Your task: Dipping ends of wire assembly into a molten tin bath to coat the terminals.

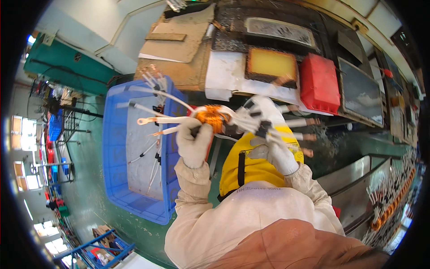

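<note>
Handling one copper coil: two gloved hands; one blue tub alongside.

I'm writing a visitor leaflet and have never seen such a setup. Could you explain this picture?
There is no robot here: a head-worn camera looks down, and its wide lens bends straight edges. The left grip, a person's gloved hand, holds a copper coil with white wires. The right grip, also a gloved hand, is at the wires; blur hides whether it is closed on them. On the bench ahead lie cardboard, a yellow slab and a red box. A blue bin at the left holds more wires.
</note>
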Demonstrator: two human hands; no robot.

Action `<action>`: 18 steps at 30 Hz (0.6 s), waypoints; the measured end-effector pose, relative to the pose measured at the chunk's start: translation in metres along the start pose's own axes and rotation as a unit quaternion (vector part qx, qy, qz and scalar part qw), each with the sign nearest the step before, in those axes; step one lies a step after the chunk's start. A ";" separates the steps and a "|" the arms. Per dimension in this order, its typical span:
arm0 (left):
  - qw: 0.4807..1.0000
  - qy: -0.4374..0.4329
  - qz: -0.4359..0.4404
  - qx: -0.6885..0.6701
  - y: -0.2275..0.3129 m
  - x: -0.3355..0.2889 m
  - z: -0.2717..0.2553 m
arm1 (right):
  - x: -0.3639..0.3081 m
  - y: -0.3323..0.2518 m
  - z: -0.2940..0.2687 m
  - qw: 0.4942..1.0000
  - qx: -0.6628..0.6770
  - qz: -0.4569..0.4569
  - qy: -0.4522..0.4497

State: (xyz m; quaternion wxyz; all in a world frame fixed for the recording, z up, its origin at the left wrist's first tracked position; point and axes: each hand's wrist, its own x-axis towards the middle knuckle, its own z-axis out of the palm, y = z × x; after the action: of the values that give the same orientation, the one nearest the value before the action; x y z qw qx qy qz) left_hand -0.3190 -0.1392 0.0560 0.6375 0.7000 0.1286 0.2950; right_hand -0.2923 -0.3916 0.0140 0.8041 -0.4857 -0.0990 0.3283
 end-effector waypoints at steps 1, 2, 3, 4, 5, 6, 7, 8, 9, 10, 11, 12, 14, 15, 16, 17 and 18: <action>0.998 -0.061 0.024 -0.013 -0.003 -0.011 0.010 | -0.004 0.001 0.001 0.997 0.065 -0.018 0.046; 0.993 -0.111 0.017 -0.025 -0.016 -0.021 0.017 | -0.009 0.001 -0.001 0.987 0.130 -0.039 0.091; 0.986 -0.162 0.010 -0.039 -0.029 -0.033 0.024 | -0.018 0.000 -0.008 0.985 0.131 -0.039 0.105; 0.983 -0.180 0.005 -0.027 -0.027 -0.044 0.033 | -0.029 0.000 -0.018 0.979 0.167 -0.024 0.118; 0.980 -0.200 0.002 -0.015 -0.026 -0.052 0.043 | -0.042 -0.001 -0.028 0.971 0.203 -0.010 0.130; 0.969 -0.241 0.056 -0.001 -0.037 -0.059 0.050 | -0.053 0.003 -0.038 0.964 0.203 0.003 0.170; 0.960 -0.270 0.070 0.012 -0.036 -0.067 0.058 | -0.063 0.003 -0.046 0.962 0.190 0.004 0.196; 0.951 -0.298 0.079 0.030 -0.043 -0.076 0.064 | -0.072 0.009 -0.059 0.956 0.197 -0.006 0.218; 0.940 -0.324 0.090 0.051 -0.053 -0.089 0.068 | -0.081 0.016 -0.071 0.950 0.206 -0.015 0.236; 0.936 -0.348 0.031 0.054 -0.060 -0.102 0.072 | -0.087 0.019 -0.082 0.943 0.215 -0.011 0.256; 0.931 -0.359 0.028 0.053 -0.069 -0.112 0.072 | -0.090 0.023 -0.090 0.929 0.235 -0.013 0.286; 0.892 -0.441 0.041 0.089 -0.079 -0.118 0.072 | -0.095 0.025 -0.101 0.923 0.243 -0.020 0.296; 0.812 -0.548 0.068 0.188 -0.076 -0.121 0.070 | -0.099 0.031 -0.117 0.912 0.251 -0.006 0.323; 0.806 -0.559 0.066 0.184 -0.071 -0.120 0.069 | -0.102 0.036 -0.120 0.907 0.256 -0.009 0.335; 0.801 -0.566 0.077 0.180 -0.069 -0.117 0.070 | -0.103 0.042 -0.124 0.909 0.260 -0.009 0.325; 0.797 -0.571 0.088 0.175 -0.066 -0.112 0.071 | -0.104 0.045 -0.128 0.912 0.263 -0.008 0.314; 0.749 -0.609 0.051 0.255 -0.045 -0.100 0.076 | -0.105 0.044 -0.133 0.914 0.262 0.000 0.311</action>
State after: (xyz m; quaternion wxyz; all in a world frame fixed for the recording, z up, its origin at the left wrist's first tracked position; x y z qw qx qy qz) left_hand -0.3456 -0.2503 -0.0136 0.3628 0.8732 -0.2521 -0.2058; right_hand -0.3283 -0.5388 -0.0743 0.8929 -0.3349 0.2452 0.1747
